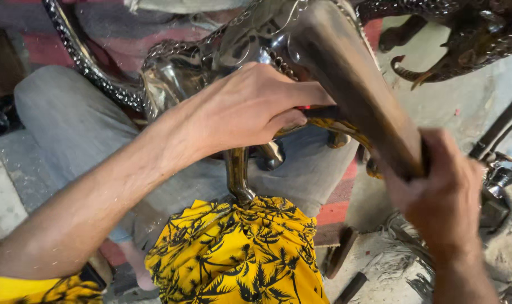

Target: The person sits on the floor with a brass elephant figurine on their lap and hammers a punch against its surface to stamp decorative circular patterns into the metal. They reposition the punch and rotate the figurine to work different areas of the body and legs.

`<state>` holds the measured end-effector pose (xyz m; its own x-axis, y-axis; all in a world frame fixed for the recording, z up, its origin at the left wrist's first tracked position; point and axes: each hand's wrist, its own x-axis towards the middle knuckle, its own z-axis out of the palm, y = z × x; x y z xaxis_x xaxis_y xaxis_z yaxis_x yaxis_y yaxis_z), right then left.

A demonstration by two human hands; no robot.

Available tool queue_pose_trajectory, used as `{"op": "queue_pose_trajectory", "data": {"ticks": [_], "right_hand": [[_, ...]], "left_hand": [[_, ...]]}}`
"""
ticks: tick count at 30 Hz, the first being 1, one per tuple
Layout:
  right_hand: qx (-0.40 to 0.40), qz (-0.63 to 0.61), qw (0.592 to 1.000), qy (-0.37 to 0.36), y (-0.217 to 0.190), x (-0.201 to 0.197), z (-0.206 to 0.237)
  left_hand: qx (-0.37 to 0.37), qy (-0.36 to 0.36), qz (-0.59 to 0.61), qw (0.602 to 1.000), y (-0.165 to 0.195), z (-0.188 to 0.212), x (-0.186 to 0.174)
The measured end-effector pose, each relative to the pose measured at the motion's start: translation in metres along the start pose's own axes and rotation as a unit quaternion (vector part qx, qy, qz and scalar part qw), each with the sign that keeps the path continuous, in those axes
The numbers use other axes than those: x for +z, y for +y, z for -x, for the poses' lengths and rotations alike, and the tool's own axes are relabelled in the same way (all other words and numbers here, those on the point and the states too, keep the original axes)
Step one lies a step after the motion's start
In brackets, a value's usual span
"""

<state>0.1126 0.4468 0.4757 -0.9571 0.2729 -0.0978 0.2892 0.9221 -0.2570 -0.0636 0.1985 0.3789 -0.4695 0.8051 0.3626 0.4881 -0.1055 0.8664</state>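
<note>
One polished metal sculpture (222, 50), one dull brown panel (351, 84) on it. My left hand (245, 110) is closed on one dark tool (320, 112); my right hand (444, 194) clasps the panel's lower end.

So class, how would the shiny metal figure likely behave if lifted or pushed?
The metal figure looks rigid and probably heavy for its size. Its polished surface may be slippery. Both the left hand and right hand steady it, suggesting it could tip.
</note>
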Motion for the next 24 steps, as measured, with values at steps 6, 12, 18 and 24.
{"op": "queue_pose_trajectory", "data": {"ticks": [6,12,18,24], "right_hand": [[0.059,-0.115,0.990,0.050,-0.021,0.022,0.031],[0.166,-0.296,0.930,0.137,-0.042,0.053,0.048],[0.143,-0.309,0.917,0.208,-0.022,0.084,0.068],[0.065,-0.237,0.953,0.177,-0.010,0.113,0.084]], "left_hand": [[-0.042,-0.116,-0.030,0.992,-0.001,-0.012,-0.008],[0.019,-0.147,-0.074,0.986,-0.004,-0.023,-0.010],[-0.029,-0.221,-0.056,0.973,0.003,-0.031,-0.020],[0.026,-0.249,-0.076,0.965,0.000,-0.037,-0.019]]}}
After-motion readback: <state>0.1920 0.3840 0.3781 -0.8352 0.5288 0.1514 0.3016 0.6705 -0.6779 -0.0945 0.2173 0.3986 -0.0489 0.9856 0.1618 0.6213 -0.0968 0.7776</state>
